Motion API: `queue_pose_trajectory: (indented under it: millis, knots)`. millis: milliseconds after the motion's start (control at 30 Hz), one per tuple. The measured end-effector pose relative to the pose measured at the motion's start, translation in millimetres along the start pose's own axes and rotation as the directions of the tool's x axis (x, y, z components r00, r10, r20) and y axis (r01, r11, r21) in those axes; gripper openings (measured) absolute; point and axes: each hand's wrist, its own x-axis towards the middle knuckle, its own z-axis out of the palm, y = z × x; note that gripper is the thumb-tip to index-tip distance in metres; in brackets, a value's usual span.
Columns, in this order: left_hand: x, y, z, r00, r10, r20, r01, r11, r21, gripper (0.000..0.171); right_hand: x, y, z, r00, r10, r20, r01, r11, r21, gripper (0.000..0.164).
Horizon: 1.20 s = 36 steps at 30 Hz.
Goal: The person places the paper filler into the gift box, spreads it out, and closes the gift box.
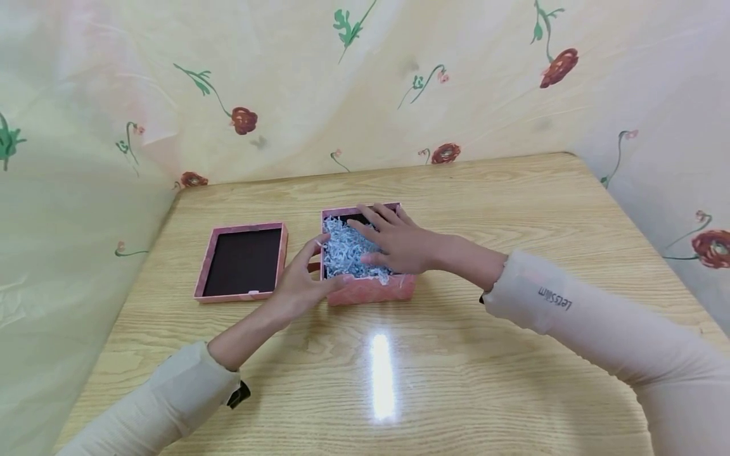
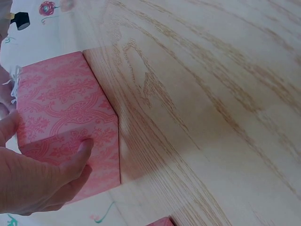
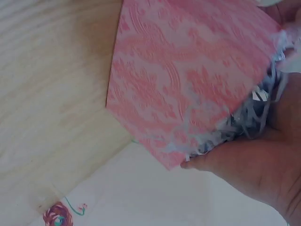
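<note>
Floral cloth (image 1: 296,63) hangs behind wood table (image 1: 485,367). Pink box (image 1: 373,291) stands nr table's middle, open, w/ blue shreds (image 1: 342,250) inside. Lid (image 1: 242,263) lies to its left, black inside up; only head cam gets it whole. L hand (image 1: 299,282) grips box's near-left corner, thumb by front rim. R hand (image 1: 402,244) spread over shreds, fingers extended, grasping nothing. L wrist cam adds ornate wall pattern, clearer than head cam; R wrist cam, strands over rim, close up.
</note>
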Motion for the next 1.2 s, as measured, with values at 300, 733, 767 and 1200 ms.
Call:
queue_pose_trajectory:
  millis: [300,733,767,1200]
  knots:
    - [-0.2,0.6,-1.5,1.000,-0.007,0.003,0.007,1.000,0.004,0.081,14,-8,7,0.997,-0.016,0.080,0.016,1.000,-0.001,0.070]
    - [0.4,-0.1,-1.1,1.000,0.012,0.000,-0.012,0.999,-0.036,0.083,51,-7,25,0.959,0.025,0.283,-0.030,0.999,0.013,0.068]
    - [0.3,-0.1,-1.1,1.000,0.017,-0.002,-0.017,0.999,-0.034,0.083,52,-7,27,0.955,0.026,0.294,-0.033,0.999,0.019,0.066]
    - [0.8,-1.9,-1.4,1.000,0.013,-0.004,-0.013,0.999,-0.032,0.082,48,-8,13,0.952,0.038,0.305,-0.042,0.999,0.005,0.067]
